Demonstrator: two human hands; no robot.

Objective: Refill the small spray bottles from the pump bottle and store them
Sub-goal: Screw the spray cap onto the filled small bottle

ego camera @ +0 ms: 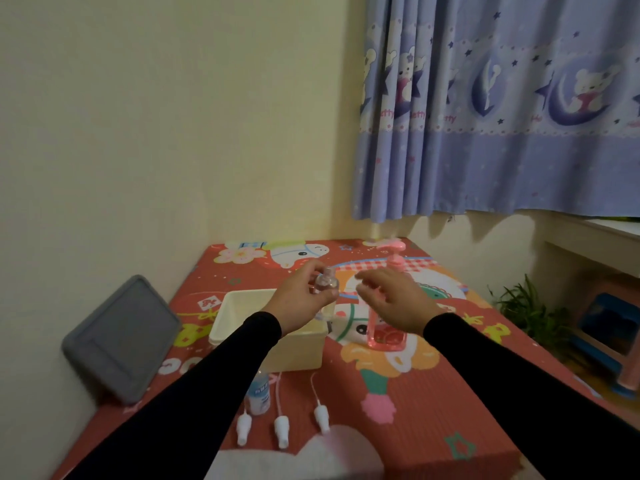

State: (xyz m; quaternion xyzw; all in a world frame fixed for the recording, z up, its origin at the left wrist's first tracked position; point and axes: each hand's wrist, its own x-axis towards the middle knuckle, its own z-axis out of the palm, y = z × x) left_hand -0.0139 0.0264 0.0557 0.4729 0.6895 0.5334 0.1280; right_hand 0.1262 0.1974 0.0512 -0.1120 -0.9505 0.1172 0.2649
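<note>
- Left hand point(304, 292) is up above the white tub point(270, 329), fingers wrapped round a small clear spray bottle point(326, 282) with its top off, so the neck's open.
- Right hand point(394, 299) floats just right of that bottle, fingers loosely curled. Can't really tell if it's pinching anything, looks like nothing in it.
- Pink pump bottle point(388, 327) stands upright on the worktop point(433, 393) right of the tub, mostly hidden behind the right hand; the pump head pokes out above.
- Nearer than the tub: three white sprayer tops point(281, 429) with long dip tubes lie in a row, and another small bottle with a blue label point(260, 393) sits just beside the leftmost one, partly under the left sleeve.
- Grey cushion-looking pad point(121, 341) leans on the wall left of the tub.
</note>
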